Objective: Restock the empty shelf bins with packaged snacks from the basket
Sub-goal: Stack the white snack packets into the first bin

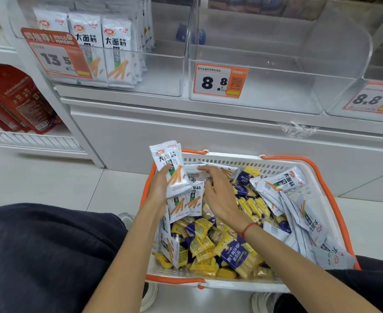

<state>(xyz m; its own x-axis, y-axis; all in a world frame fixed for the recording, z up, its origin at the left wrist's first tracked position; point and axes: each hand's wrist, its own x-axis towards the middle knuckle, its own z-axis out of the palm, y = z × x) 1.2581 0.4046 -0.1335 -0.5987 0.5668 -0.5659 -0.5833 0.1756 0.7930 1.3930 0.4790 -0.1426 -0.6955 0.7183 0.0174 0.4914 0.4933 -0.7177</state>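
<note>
Fingers [163,175] around white snack packets [171,168] printed with orange sticks.

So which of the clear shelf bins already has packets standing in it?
The left bin, behind the 13.5 price tag: white snack packets stand in rows there. The 8.8-tagged middle bin beside it holds nothing visible.

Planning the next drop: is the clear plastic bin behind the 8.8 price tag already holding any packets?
No, the clear plastic bin behind the orange-and-white 8.8 price tag shows only its bare floor.
</note>
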